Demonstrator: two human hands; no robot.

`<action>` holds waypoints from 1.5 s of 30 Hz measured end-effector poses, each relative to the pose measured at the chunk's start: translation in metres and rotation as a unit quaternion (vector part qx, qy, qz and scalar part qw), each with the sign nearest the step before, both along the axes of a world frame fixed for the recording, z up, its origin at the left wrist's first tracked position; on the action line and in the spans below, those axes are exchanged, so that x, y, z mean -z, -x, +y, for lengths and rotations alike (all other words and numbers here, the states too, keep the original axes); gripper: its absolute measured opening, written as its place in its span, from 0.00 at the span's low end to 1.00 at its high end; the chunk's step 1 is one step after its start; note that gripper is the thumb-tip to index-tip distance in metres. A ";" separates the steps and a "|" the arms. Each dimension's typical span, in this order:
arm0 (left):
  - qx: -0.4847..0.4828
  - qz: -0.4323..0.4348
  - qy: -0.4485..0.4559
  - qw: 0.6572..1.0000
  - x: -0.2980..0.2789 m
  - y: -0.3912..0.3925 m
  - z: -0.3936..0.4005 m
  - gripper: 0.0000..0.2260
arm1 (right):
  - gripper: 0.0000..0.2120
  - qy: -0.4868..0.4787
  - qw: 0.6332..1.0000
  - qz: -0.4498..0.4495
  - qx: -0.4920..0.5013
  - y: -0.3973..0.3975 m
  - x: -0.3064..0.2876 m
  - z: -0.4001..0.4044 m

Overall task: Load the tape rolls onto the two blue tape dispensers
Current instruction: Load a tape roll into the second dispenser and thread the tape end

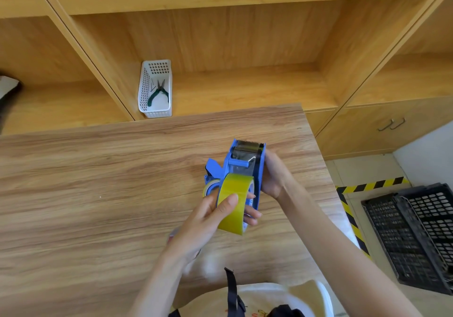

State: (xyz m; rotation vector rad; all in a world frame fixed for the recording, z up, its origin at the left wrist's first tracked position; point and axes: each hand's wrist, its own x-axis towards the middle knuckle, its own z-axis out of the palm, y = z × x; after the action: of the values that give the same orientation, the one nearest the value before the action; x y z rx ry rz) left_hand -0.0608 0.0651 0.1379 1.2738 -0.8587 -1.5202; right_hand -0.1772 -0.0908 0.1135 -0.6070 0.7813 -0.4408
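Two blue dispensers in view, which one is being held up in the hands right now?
The nearer blue dispenser, with the serrated blade on top: right hand grips its side, left hand holds the yellow tape roll at it. The other dispenser sits behind, unheld.

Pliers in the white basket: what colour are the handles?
Dark green handles on the pliers, seen in the head view, the only one.

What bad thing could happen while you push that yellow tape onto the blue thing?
The serrated blade on the held dispenser sits just above the right hand, so a slip might scratch fingers. The left hand holds the tape roll tilted, so it may jam rather than seat properly.
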 end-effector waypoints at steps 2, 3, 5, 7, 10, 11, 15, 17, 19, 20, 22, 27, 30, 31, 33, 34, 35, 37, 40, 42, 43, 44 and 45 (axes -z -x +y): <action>-0.021 0.006 0.002 1.000 0.001 0.002 -0.001 0.19 | 0.18 0.039 0.999 0.013 0.014 0.001 0.000 0.003; -0.034 0.013 0.002 0.999 0.003 0.002 -0.002 0.18 | 0.19 0.062 0.997 0.027 0.023 0.002 0.002 0.006; -0.059 0.035 0.000 0.998 0.005 0.001 -0.005 0.18 | 0.25 0.095 0.994 0.044 0.041 0.003 0.011 0.012; -0.075 0.069 -0.006 0.995 0.007 0.000 -0.009 0.17 | 0.31 0.117 0.993 0.019 0.030 0.005 0.018 0.019; -0.105 0.143 -0.020 0.984 0.011 0.002 -0.017 0.17 | 0.22 0.129 0.990 -0.057 0.024 0.010 0.018 0.026; -0.116 0.175 -0.027 0.977 0.013 0.004 -0.021 0.17 | 0.19 0.142 0.988 -0.051 0.021 0.014 0.015 0.025; -0.151 0.276 -0.046 0.948 0.025 0.009 -0.034 0.17 | 0.21 0.219 0.975 0.000 -0.023 0.025 0.013 0.015; -0.156 0.299 -0.062 0.940 0.030 0.012 -0.042 0.17 | 0.23 0.237 0.971 0.020 -0.027 0.026 0.012 0.010; -0.150 0.313 -0.073 0.935 0.034 0.012 -0.052 0.16 | 0.24 0.247 0.968 0.041 0.005 0.028 0.010 0.004; -0.141 0.316 -0.074 0.935 0.036 0.012 -0.057 0.15 | 0.23 0.250 0.967 0.047 0.020 0.029 0.010 0.001; -0.119 0.310 -0.080 0.940 0.038 0.010 -0.065 0.15 | 0.23 0.261 0.963 0.060 0.033 0.031 0.009 -0.006; -0.103 0.186 -0.124 0.969 0.063 -0.004 -0.078 0.28 | 0.21 0.288 0.953 0.086 0.032 0.033 0.013 -0.024; -0.045 0.069 -0.122 0.989 0.070 -0.011 -0.077 0.23 | 0.20 0.305 0.946 0.112 0.017 0.037 0.026 -0.033; -0.051 0.034 -0.118 0.991 0.071 -0.014 -0.076 0.19 | 0.21 0.309 0.942 0.128 0.014 0.039 0.033 -0.035; -0.097 -0.025 -0.096 0.990 0.074 -0.026 -0.075 0.14 | 0.21 0.327 0.930 0.166 0.003 0.045 0.048 -0.040; -0.124 -0.055 -0.083 0.987 0.076 -0.035 -0.074 0.13 | 0.22 0.338 0.923 0.183 -0.007 0.049 0.058 -0.043; -0.151 -0.087 -0.069 0.982 0.080 -0.044 -0.073 0.12 | 0.22 0.346 0.917 0.197 -0.019 0.052 0.067 -0.045; -0.177 -0.172 -0.049 0.968 0.090 -0.062 -0.070 0.08 | 0.23 0.353 0.909 0.218 -0.042 0.055 0.088 -0.047; -0.130 -0.304 -0.060 0.942 0.108 -0.078 -0.068 0.13 | 0.23 0.365 0.894 0.247 -0.082 0.054 0.119 -0.048; -0.048 -0.382 -0.054 0.921 0.121 -0.083 -0.068 0.23 | 0.23 0.380 0.877 0.272 -0.110 0.051 0.137 -0.049; 0.002 -0.422 -0.049 0.906 0.129 -0.084 -0.069 0.30 | 0.23 0.385 0.871 0.280 -0.121 0.049 0.145 -0.050; 0.052 -0.462 -0.048 0.884 0.134 -0.083 -0.071 0.37 | 0.24 0.387 0.867 0.287 -0.128 0.047 0.151 -0.051; 0.096 -0.497 -0.052 0.861 0.139 -0.080 -0.073 0.43 | 0.24 0.385 0.865 0.292 -0.133 0.045 0.156 -0.052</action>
State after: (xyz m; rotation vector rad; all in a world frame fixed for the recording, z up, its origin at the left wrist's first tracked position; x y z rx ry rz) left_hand 0.0195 -0.0076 -0.0014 2.1519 -1.5944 -0.9789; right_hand -0.2224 -0.1424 -0.0429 -1.6351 1.0717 -0.3005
